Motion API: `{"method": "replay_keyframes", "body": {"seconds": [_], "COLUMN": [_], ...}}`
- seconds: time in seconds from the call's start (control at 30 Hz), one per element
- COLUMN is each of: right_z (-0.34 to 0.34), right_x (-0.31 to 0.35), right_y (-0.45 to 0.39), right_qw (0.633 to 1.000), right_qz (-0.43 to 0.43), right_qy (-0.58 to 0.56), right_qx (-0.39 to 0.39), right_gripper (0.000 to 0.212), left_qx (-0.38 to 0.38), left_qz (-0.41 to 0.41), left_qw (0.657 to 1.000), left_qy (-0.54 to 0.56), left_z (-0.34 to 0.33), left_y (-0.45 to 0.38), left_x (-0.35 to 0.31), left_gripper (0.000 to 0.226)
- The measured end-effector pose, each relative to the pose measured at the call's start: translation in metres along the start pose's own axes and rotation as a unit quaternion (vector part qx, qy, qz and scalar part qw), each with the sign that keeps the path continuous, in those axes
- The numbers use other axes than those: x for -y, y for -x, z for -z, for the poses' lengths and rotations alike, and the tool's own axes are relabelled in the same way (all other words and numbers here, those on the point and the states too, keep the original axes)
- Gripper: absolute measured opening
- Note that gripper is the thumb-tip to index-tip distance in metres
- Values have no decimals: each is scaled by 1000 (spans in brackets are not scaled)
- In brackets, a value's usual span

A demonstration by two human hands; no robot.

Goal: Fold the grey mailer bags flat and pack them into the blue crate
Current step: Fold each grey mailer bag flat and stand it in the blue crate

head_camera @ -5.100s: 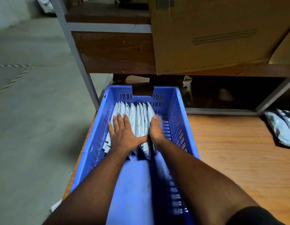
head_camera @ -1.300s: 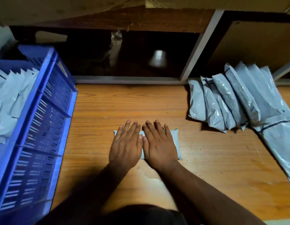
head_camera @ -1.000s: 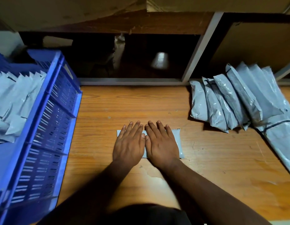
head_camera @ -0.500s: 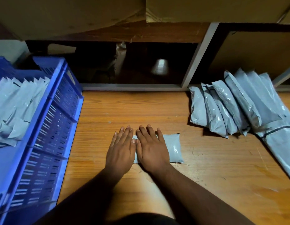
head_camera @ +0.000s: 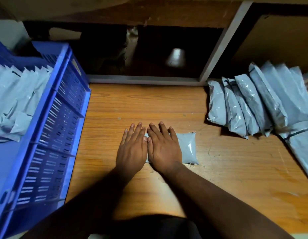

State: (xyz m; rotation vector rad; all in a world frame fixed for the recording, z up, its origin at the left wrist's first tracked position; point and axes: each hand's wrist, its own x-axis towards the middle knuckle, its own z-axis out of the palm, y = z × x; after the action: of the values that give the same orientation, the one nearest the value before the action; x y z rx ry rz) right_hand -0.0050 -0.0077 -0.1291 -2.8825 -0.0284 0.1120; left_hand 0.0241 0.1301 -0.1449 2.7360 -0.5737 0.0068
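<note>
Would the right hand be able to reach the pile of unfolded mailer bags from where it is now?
Probably yes: bare table lies between the right hand and the pile.

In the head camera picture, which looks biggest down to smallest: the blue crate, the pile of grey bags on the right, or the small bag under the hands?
1. Blue crate, though it's nearer the camera.
2. Pile of grey bags.
3. Small bag, partly covered.

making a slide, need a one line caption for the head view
Both hands, left hand and right hand, press a grey mailer bag flat on the wooden table beside the blue crate.
</note>
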Motion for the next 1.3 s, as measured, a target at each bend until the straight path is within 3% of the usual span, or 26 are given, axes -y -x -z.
{"method": "replay_keyframes", "body": {"seconds": [0.1,0.2,0.3,0.43,0.5,0.63,0.9,1.17,1.3], "right_z": [17,47,59,44,31,14,8,9,15], "right_x": [-2,-23,-52,-52,-51,-58,-58,-59,-69], "right_y": [1,10,27,29,27,30,25,24,28], "right_qw": [992,958,969,995,997,996,996,997,997], "right_qz": [-6,-43,-63,-49,-57,-67,-71,-71,-63], "right_qy": [-128,-278,-190,-41,1,23,45,27,-45], "right_qx": [-19,-58,-144,-80,-49,-44,-33,-9,-19], "right_gripper": [57,53,49,52,60,58,57,58,62], "left_qx": [30,-25,-85,10,23,0,-59,-45,13], "left_qz": [37,73,34,-99,-129,-107,-107,-104,-80], "left_qw": [992,964,970,991,991,994,992,993,997], "left_qy": [117,253,225,89,18,-36,-13,-9,6], "left_z": [5,25,41,21,6,-7,-21,-21,-8], "left_y": [-3,-2,2,-12,-18,-23,-22,-22,-21], "left_x": [4,10,5,-38,-56,-61,-59,-59,-50], "left_gripper": [75,77,66,60,62,66,53,52,61]}}
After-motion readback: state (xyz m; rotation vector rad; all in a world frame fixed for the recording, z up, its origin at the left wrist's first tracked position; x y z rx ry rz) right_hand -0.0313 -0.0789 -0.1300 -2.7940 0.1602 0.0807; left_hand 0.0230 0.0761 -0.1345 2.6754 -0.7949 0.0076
